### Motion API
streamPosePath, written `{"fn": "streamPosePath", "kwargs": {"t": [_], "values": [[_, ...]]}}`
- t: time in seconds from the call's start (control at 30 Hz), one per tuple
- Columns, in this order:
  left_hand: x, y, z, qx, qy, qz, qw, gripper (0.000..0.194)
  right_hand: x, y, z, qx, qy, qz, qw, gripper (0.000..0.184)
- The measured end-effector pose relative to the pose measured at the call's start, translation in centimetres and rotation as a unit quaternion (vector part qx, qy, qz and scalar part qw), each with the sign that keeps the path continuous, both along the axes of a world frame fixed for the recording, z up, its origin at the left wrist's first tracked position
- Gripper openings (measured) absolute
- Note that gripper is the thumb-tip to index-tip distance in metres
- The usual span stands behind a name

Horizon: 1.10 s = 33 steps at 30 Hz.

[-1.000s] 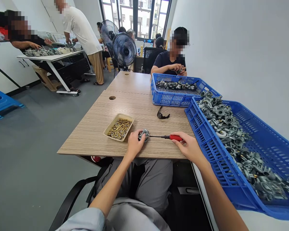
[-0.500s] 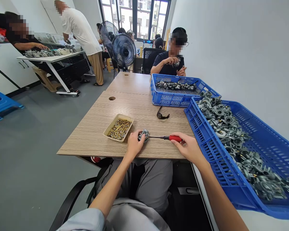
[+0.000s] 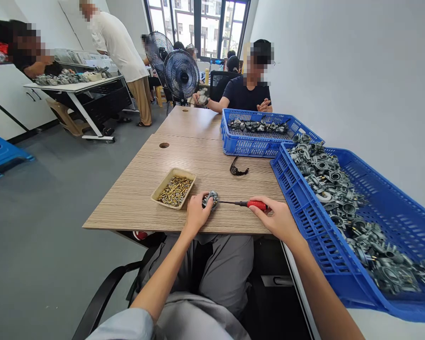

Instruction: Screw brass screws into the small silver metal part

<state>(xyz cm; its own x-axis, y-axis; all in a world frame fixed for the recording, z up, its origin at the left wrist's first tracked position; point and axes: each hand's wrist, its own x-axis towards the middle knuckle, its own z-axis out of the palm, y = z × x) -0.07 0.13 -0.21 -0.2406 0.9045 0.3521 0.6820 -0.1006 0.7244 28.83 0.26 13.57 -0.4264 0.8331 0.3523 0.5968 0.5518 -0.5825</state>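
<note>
My left hand (image 3: 195,212) is closed around a small grey metal part (image 3: 211,198) that rests on the wooden table (image 3: 198,160) near its front edge. My right hand (image 3: 274,218) grips a red-handled screwdriver (image 3: 250,204), held level, with its thin shaft pointing left into the part. A beige tray of brass screws (image 3: 174,187) sits just left of my left hand.
A blue crate (image 3: 343,274) heaped with grey metal parts stands at my right. A second blue crate (image 3: 255,141) sits farther back, before a seated person holding a part. Dark glasses (image 3: 238,170) lie mid-table. Two fans (image 3: 180,73) and other people at a white table are behind.
My hands, the part and the screwdriver have stayed put. The seated person across the table has stretched one arm out to the left with a part in it.
</note>
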Motion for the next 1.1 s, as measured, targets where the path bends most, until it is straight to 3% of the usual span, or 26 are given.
{"fn": "streamPosePath", "kwargs": {"t": [0.67,1.1], "values": [[0.0,-0.1,0.3,0.005,0.0,-0.001,1.0,0.026,-0.7,-0.7,-0.4,0.04,-0.021,0.024,0.999,0.021],[0.5,-0.8,1.6,-0.016,-0.015,-0.005,1.0,0.027,-0.3,-2.1,1.9,0.077,-0.033,0.029,0.996,0.02]]}}
